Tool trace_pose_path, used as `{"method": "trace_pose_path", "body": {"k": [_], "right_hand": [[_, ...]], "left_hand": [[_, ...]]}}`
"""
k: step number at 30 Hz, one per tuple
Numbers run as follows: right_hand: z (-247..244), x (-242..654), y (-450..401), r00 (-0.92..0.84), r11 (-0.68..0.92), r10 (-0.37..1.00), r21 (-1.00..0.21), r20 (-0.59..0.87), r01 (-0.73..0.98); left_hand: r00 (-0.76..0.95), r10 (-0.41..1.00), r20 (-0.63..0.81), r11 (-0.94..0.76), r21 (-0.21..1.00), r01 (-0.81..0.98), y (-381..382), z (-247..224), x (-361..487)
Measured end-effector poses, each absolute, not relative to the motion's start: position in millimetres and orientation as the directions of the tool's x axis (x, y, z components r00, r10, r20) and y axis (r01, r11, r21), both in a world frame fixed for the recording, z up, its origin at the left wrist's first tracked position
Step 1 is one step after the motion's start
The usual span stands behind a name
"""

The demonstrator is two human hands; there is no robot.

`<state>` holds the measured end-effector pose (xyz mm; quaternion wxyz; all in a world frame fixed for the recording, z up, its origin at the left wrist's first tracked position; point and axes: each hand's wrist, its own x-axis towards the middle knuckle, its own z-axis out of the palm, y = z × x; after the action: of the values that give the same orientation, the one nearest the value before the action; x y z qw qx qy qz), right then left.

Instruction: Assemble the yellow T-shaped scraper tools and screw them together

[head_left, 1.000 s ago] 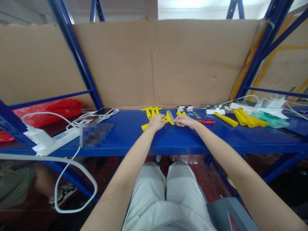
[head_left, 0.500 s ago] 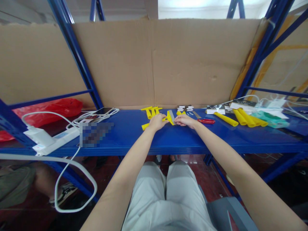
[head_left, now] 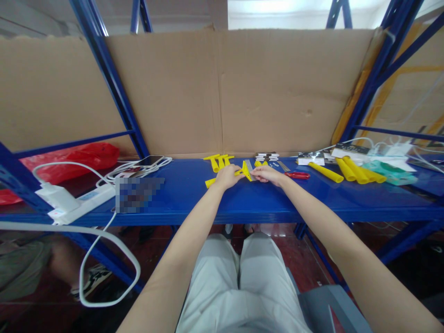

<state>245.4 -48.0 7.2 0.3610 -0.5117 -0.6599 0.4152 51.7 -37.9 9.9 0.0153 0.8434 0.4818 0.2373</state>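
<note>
My left hand is wrapped round the handle of a yellow scraper-like tool, whose wide head points to the right. A flat grey blade lies along that head, and the fingers of my right hand pinch its near end. Just behind my left hand are several yellow T-shaped pieces. Small yellow parts sit behind my right hand. A red screwdriver lies to the right of it, near a thin metal strip.
Yellow tubes, small boxes and a green plastic bag lie on the right of the blue shelf. At the left are a power strip, cables and a red bag. Cardboard stands behind.
Both hands keep nearly the same place and grip. The yellow tool's head has shifted very slightly to the right and tilted a little against the grey blade.
</note>
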Motion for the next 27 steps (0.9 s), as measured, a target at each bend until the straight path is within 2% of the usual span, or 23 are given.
{"method": "trace_pose_path", "body": {"k": [15,22,27], "right_hand": [[6.9,249.1,-49.0,-0.293,0.191,0.953,-0.897,0.073,0.399],[6.3,247.2,-47.8,-0.274,0.1,0.962,-0.94,0.007,0.327],[7.1,244.5,-50.8,-0.274,0.036,0.961,-0.965,-0.038,0.26]], "left_hand": [[0.447,0.788,0.424,-0.576,0.252,0.777,-35.6,6.7,52.9],[0.447,0.795,0.41,-0.567,0.239,0.788,-37.4,7.9,53.0],[0.443,0.804,0.396,-0.542,0.184,0.82,-39.7,9.8,53.6]]}}
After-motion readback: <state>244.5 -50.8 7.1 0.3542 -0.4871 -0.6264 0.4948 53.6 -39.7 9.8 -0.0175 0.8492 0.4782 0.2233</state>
